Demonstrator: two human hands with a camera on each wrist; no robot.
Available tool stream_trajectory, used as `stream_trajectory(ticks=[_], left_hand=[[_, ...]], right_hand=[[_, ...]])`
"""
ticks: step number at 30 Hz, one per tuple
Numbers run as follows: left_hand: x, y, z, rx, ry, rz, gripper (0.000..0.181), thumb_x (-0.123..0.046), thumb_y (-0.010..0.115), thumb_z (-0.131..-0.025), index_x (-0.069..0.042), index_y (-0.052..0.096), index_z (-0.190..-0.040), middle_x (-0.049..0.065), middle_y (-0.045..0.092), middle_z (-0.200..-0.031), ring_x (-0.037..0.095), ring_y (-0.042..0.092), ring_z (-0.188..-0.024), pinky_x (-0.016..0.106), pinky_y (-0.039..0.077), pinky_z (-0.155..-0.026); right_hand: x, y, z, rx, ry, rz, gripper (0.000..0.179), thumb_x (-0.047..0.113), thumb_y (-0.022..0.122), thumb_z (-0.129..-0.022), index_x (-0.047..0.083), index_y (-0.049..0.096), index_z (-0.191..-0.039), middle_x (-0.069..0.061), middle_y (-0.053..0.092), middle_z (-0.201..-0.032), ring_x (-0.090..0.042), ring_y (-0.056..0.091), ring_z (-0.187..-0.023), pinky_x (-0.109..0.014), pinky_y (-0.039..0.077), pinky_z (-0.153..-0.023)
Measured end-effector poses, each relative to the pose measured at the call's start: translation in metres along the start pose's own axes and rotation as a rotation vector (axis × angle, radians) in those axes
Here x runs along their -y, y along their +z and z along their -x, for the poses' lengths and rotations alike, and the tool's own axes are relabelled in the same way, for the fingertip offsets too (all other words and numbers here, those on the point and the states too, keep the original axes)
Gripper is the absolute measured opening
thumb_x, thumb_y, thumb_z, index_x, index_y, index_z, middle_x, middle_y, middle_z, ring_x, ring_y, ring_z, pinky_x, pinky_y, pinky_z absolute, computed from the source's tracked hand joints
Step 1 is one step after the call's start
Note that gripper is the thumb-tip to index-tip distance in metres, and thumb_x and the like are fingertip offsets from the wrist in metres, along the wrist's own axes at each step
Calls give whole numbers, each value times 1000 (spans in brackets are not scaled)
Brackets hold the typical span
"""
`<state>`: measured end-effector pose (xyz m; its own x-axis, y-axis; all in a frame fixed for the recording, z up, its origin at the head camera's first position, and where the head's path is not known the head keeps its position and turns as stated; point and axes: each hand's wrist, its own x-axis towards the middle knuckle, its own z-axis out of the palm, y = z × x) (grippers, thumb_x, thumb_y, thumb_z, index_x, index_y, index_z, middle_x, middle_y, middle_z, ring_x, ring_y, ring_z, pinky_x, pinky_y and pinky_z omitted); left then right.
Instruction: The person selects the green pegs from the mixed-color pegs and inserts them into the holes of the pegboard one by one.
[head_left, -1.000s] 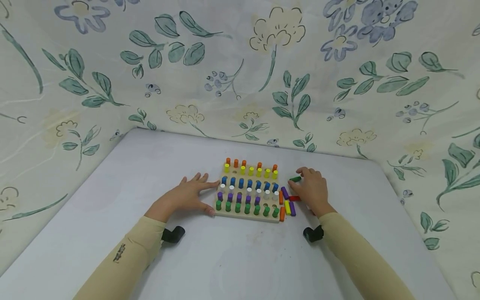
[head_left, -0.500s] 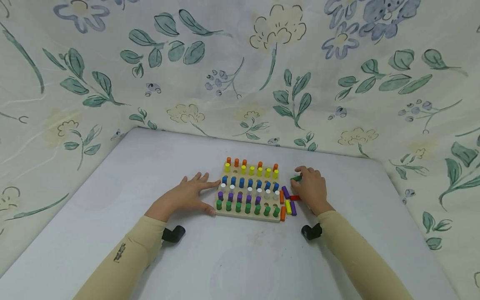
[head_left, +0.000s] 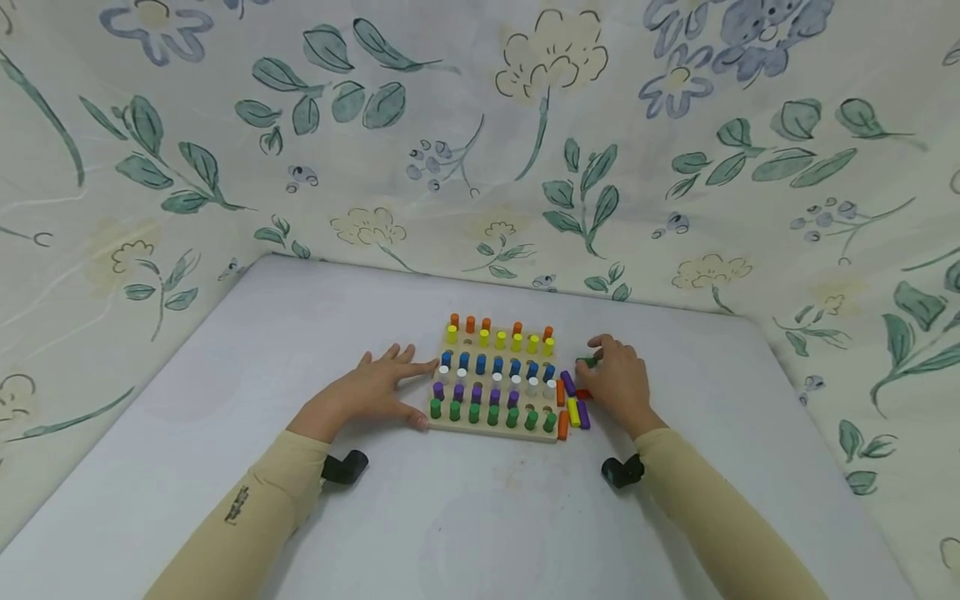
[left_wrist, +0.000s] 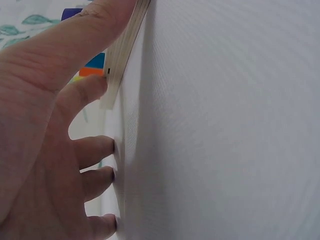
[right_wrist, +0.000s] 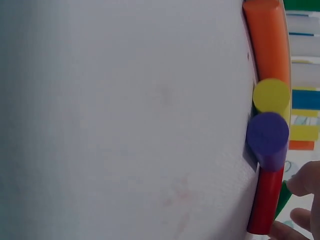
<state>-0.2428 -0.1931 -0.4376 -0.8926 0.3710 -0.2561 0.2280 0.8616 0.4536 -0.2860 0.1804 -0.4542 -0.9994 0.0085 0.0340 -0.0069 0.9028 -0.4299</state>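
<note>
A wooden peg board [head_left: 502,432] lies on the table, with rows of orange, yellow, blue, white, purple and green pegs standing in it. My left hand [head_left: 375,390] is spread beside it, thumb and index fingertip at its left edge. In the left wrist view the thumb [left_wrist: 107,17] lies against the board's side, and the other fingertips come down on the table. Right of the board, my right hand [head_left: 618,379] pinches a green peg [head_left: 587,362] between thumb and fingers. A red peg [right_wrist: 266,202] lies close under that hand, partly covered by it in the head view.
Between board and right hand lie loose pegs: a yellow one [head_left: 573,412], purple ones [head_left: 584,415] and orange ones [head_left: 562,425]. Some holes in the board have no peg. A flowered cloth [head_left: 480,167] hangs behind the white table [head_left: 480,517].
The green peg has tilted and shifted slightly with my right hand, which has drawn a little closer over the red peg. My left hand and the board have stayed in place.
</note>
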Motion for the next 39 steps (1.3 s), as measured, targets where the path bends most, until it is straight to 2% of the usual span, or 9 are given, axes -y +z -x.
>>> stream_trajectory(ticks=[5,14,24,31,39], left_hand=[[2,0,-1,1,-2,2,105,-61,85,-70,-21,42,-157,26,17,-165,47,4,-153,68,-3,-120],[1,0,-1,-3,7,-3,105,-62,84,-69,-21,42,-157,27,18,-165,48,5,-153,69,-3,-119],[2,1,-1,-7,7,-3,105,-62,84,-69,-21,43,-156,27,18,-165,48,5,-153,69,-2,-119],[2,1,0,-2,4,-6,105,-63,84,-70,-21,42,-157,27,18,-165,48,4,-153,68,-3,-119],[2,2,0,-6,7,-3,105,-63,84,-70,-21,42,-157,26,18,-165,48,4,-153,68,-3,-119]], right_hand=[[3,0,6,2,0,-36,47,31,65,-96,6,53,-134,-16,66,-118,-36,58,-106,-51,49,-97],[3,1,14,-8,-9,-93,58,33,61,-97,6,43,-145,-13,68,-112,-31,60,-95,-45,52,-87],[-2,0,20,-11,-38,-170,55,32,56,-100,4,43,-146,-14,68,-112,-29,60,-92,-43,55,-84],[-5,1,21,-42,-66,-155,49,24,52,-101,2,44,-144,-17,69,-113,-29,63,-93,-45,57,-83],[-4,-1,23,-30,-44,-186,46,23,51,-101,2,46,-142,-17,68,-115,-29,61,-92,-44,56,-84]])
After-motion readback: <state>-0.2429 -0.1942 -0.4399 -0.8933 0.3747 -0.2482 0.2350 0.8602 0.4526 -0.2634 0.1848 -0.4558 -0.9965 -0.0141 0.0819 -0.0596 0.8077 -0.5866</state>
